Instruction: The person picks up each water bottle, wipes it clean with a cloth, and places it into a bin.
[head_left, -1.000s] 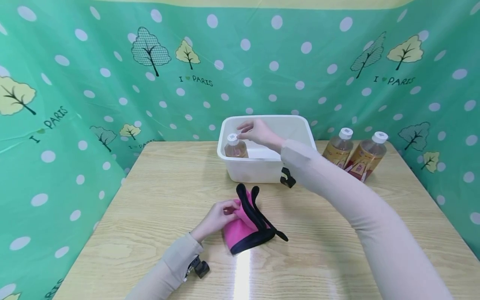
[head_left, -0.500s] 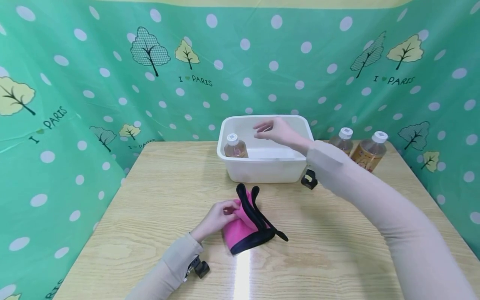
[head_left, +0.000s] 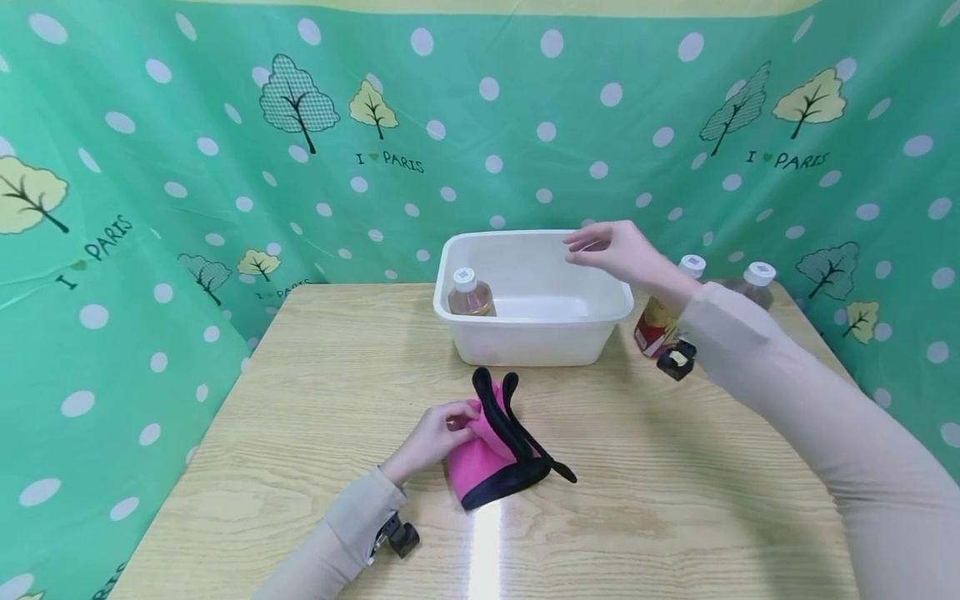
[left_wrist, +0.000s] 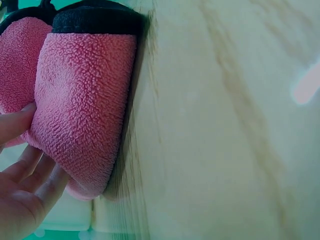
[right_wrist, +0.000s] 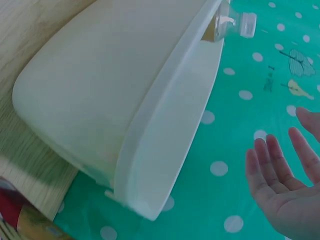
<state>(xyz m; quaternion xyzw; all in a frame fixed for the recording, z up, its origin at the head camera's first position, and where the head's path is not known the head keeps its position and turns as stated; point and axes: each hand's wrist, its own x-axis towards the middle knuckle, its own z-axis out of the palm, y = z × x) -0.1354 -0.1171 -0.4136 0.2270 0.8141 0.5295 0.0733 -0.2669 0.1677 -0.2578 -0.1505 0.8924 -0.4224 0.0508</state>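
On the table, a soft pink fleece piece with black edging [head_left: 480,467] stands partly folded, a black strap end sticking out to its right. My left hand [head_left: 433,437] pinches its left side; in the left wrist view the thumb presses into a fold of the fleece [left_wrist: 85,95] with the fingers beneath. My right hand [head_left: 618,250] holds nothing, its fingers loosely bent, above the right end of a white plastic tub [head_left: 525,342]. Inside that tub, at its left end, stands a bottle with a white cap [head_left: 471,296].
Two more white-capped bottles stand right of the tub; my right arm partly covers the nearer bottle [head_left: 654,327] and the farther bottle [head_left: 756,283]. A green dotted curtain [head_left: 420,200] hangs behind the wooden table [head_left: 337,358].
My right hand has moved right, from beside the cap of the bottle in the tub to above the tub's right end. My left hand and the pink fleece piece stay put.
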